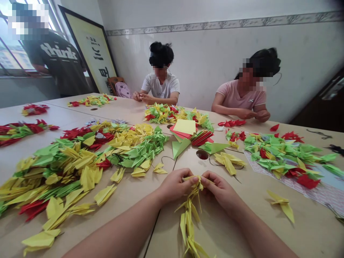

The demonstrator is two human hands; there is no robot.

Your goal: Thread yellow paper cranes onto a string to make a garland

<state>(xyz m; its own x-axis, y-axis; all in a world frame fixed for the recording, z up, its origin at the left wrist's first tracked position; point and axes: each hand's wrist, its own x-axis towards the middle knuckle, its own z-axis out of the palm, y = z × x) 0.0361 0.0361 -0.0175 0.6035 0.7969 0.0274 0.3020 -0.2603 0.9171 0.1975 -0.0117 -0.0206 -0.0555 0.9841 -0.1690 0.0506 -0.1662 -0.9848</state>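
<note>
Nearer than the paper stack point(185, 126), a yellow strand point(189, 229) trails down from both hands over the pale surface point(309, 233). Its matte paper pieces are creased into slim, pointed shapes, crowded end to end, with sharp tips jutting at uneven angles. The left hand point(178, 184) pinches its top between thumb and fingers; the right hand point(219, 186) grips there too.

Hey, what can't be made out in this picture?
All in the head view:
Near end of the yellow paper strand: cut off by the bottom edge.
Exact spot pinched by the left hand and right hand: covered by their fingers.
Lettering on the white shirt: too small.
Black thing: cut off by the right edge.
</note>
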